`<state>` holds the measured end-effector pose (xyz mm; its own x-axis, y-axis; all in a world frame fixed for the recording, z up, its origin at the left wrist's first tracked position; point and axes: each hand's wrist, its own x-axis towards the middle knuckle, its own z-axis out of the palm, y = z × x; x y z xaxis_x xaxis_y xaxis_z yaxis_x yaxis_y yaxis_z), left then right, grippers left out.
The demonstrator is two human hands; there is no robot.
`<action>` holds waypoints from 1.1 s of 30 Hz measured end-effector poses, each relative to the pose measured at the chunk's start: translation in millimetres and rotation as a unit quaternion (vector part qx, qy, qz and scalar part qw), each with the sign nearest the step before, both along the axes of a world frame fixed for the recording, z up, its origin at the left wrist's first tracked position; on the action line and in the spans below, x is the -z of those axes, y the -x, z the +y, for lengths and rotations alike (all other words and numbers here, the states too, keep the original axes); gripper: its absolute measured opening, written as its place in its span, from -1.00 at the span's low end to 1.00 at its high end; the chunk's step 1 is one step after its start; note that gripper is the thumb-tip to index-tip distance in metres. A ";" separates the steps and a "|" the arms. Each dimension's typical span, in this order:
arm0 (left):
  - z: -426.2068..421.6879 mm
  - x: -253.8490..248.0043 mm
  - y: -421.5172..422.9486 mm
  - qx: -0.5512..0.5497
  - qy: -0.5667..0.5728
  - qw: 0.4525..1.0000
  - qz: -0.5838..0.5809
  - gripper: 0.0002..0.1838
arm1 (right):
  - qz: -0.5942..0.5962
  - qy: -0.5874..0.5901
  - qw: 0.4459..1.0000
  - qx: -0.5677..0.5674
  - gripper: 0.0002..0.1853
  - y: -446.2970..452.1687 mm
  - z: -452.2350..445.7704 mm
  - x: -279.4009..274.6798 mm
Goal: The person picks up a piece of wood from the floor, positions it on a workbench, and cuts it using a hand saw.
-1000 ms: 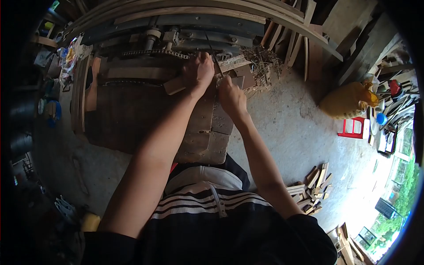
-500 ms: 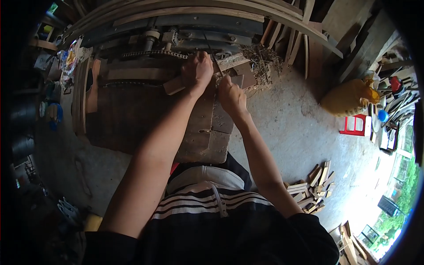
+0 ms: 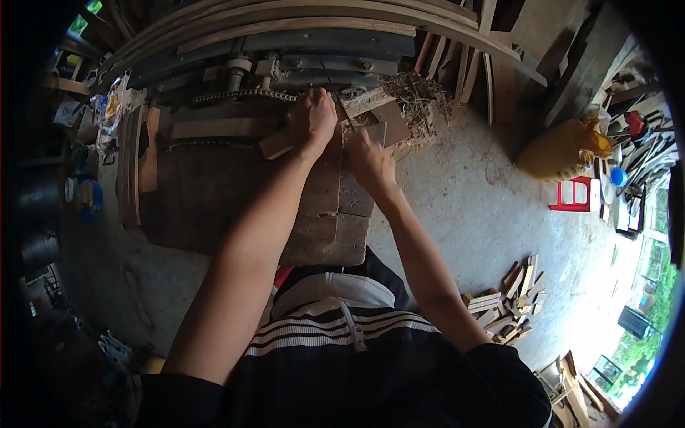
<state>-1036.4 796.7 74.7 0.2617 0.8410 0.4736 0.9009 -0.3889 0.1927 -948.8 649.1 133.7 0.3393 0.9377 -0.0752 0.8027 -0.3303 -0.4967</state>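
Observation:
My left hand (image 3: 312, 121) is closed on a wooden board (image 3: 276, 145), pressing it down on the dark wooden workbench (image 3: 214, 192). The board's pale end sticks out to the left of the fist. My right hand (image 3: 372, 162), a little blurred, is wrapped round the near end of a long, thin, dark tool (image 3: 341, 105). It slants away past the right side of my left hand, close to the board; whether it is a narrow saw or a file cannot be made out. The grip hides its handle.
A chain (image 3: 246, 94) and metal machine parts lie beyond my hands. Shavings (image 3: 424, 107) are heaped at the bench's far right. Long planks (image 3: 300, 28) lie across the back. Wood offcuts (image 3: 510, 303), a yellow sack (image 3: 560, 153) and a red stool (image 3: 571, 196) are on the floor to the right.
The view has shifted slightly. My right hand and the thin tool have come a little nearer to me, while my left hand keeps its place on the board.

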 end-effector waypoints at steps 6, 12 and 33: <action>-8.8 -36.5 4.3 0.022 0.045 0.999 0.007 -0.73 | 0.022 0.055 0.998 -0.004 -0.83 3.1 -12.3 -9.1; -10.9 -29.6 1.2 0.018 0.077 0.997 0.025 -0.74 | 0.024 0.000 1.000 0.013 -0.83 2.6 20.3 -2.0; -9.5 -25.9 1.6 0.026 0.007 1.000 0.007 -0.77 | 0.013 0.014 1.000 0.003 -0.84 4.2 11.4 -3.5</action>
